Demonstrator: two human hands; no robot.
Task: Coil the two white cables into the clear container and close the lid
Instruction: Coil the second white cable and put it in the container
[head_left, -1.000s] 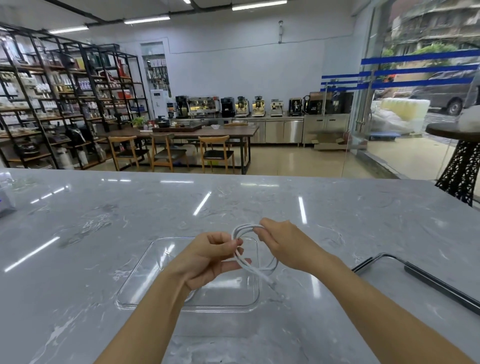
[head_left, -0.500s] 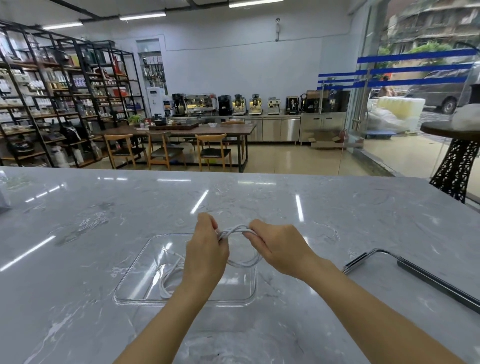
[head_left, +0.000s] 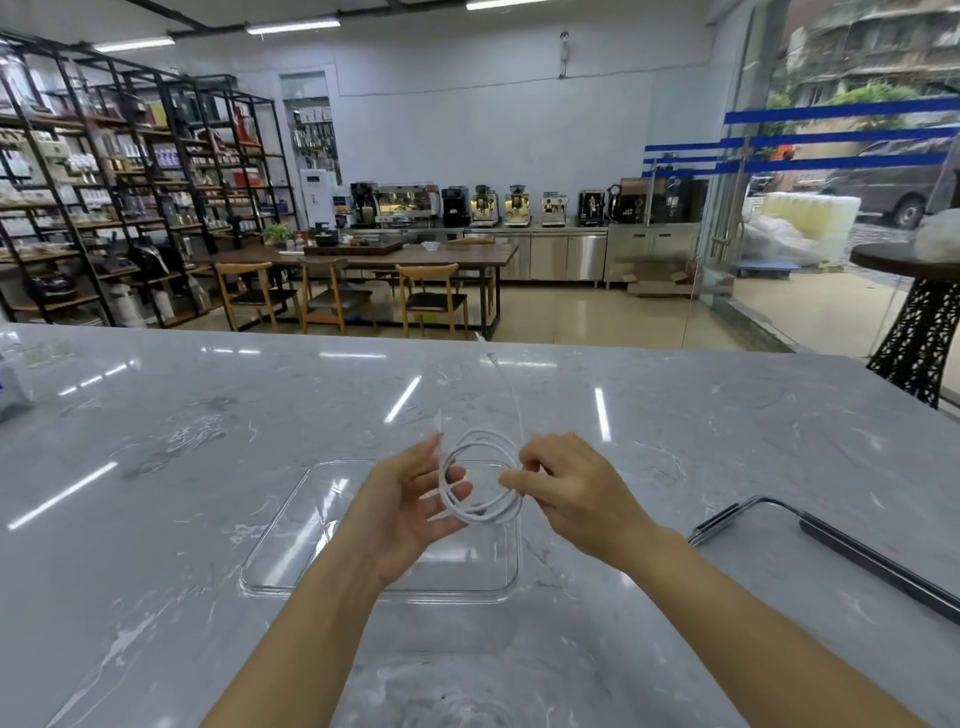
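Note:
A white cable (head_left: 480, 512) is wound into a small coil of a few loops, held in the air just above the clear container (head_left: 270, 525) on the marble counter. My left hand (head_left: 405, 506) is palm up with its fingers spread, and its thumb hooks the coil's left side. My right hand (head_left: 569, 493) pinches the coil's right side. One loose end of the cable runs up and away from my right hand over the counter. A short end sticks up by my left fingertips. I cannot make out a second cable.
The container's clear lid (head_left: 753, 540), with a dark clasp along its far side, lies flat on the counter to the right. A small object sits at the counter's far left edge (head_left: 10, 384). Beyond the counter are tables, chairs and shelves.
My left hand has turned palm up and spread its fingers. The coil now shows as wider round loops between my hands, and a loose end stretches away over the counter.

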